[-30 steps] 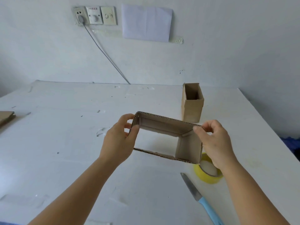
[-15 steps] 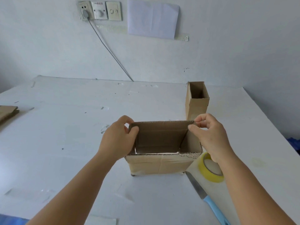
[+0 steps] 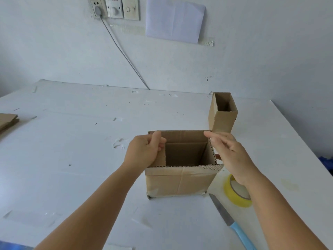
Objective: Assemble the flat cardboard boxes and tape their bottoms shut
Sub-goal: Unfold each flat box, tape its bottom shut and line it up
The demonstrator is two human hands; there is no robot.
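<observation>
Two hands at the open brown corrugated cardboard box (image 3: 182,179) upright on the white worktop (image 3: 72,159): left hand (image 3: 144,152) fingers curled over its left rim, right hand (image 3: 232,156) fingers loosely extended against the right wall; likely light, crushable, best held by walls.

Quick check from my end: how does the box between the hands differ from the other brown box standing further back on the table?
The near box is wide and squat; the far box is narrow and tall. The near box has the left hand gripping its left wall and the right hand at its right rim; nothing touches the far box. The near box sits mid-table beside the tape roll; the far box stands nearer the wall. Both are plain brown corrugated cardboard, upright, tops open.
</observation>
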